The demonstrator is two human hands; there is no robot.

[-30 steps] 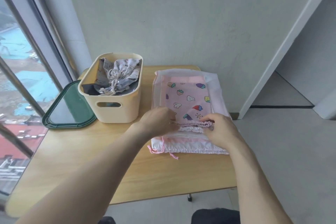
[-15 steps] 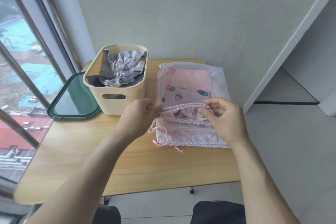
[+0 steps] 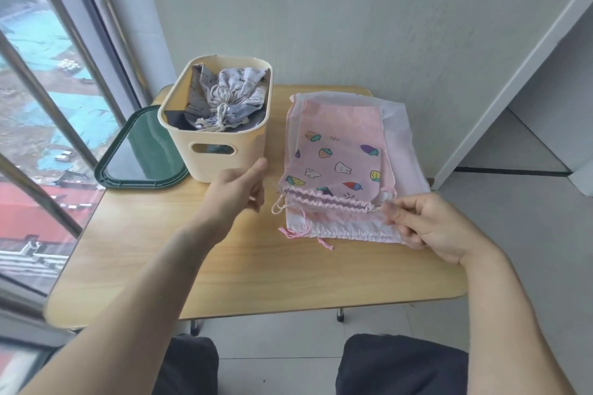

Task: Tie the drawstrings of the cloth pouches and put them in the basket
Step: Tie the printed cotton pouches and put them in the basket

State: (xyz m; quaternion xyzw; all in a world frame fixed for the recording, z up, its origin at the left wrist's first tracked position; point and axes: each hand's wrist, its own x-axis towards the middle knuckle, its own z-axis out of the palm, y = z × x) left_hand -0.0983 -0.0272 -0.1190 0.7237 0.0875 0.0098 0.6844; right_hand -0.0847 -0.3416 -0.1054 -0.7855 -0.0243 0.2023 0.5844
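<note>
A pink pouch (image 3: 337, 167) printed with fruit lies on top of a stack of pale pouches (image 3: 401, 138) on the wooden table (image 3: 256, 266). Its gathered mouth faces me. My left hand (image 3: 236, 191) pinches the drawstring at the pouch's left end, with the thin cord stretched between fingers and pouch. My right hand (image 3: 426, 224) pinches the drawstring at the right end. The cream basket (image 3: 221, 157) stands to the left and holds a tied grey patterned pouch (image 3: 231, 99).
A dark green lid (image 3: 141, 154) lies flat left of the basket by the window. Loose pink cords (image 3: 298, 232) of the lower pouches trail onto the table. The wall stands right behind the table. My knees show below the front edge.
Both hands have moved apart, left hand to the left and right hand to the right, drawing the strings out and gathering the pink pouch's mouth. The camera has shifted.
</note>
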